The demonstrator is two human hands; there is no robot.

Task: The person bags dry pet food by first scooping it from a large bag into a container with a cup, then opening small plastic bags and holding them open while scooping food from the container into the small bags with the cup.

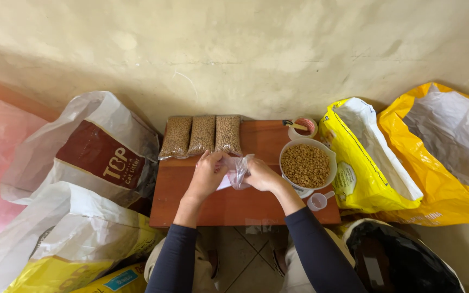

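Plastic bag [238, 171] over wooden table [245, 209]

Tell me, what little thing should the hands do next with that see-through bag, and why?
Probably pull its mouth open. Both hands, left hand and right hand, pinch the empty clear bag, which looks flat and crumpled. The bowl of brown pellets waits beside it, and three filled bags already lie behind.

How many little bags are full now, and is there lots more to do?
Three filled bags lie side by side at the back of the wooden table. Both hands, left hand and right hand, hold an empty clear bag. The white bowl is full of brown kibble, so plenty remains.
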